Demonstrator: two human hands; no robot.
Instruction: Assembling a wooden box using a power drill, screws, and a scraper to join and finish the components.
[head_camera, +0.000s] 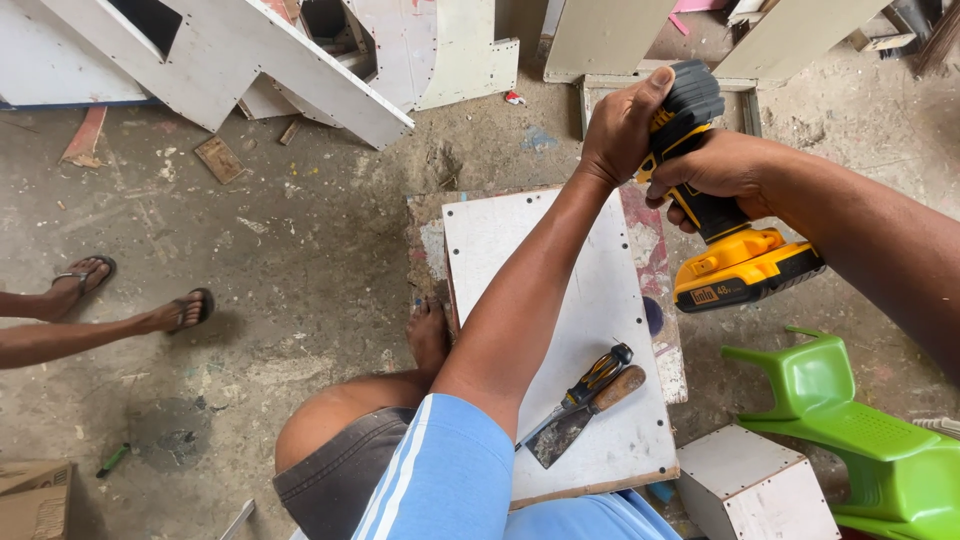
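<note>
A rough, paint-flecked concrete floor (300, 260) carries a flat white rectangular board (590, 330), smooth with small dark screw holes along its edges, lying on a worn, stained panel. Beside it stands a glossy green plastic chair (850, 420). Over the board's far corner, a yellow-and-black cordless drill (715, 215) points downward: the right hand (715, 175) has its grip clenched round the ribbed handle, while the left hand (625, 120) presses on the drill's black rear. A wooden-handled scraper (580, 415) and a screwdriver (597, 375) rest on the board.
</note>
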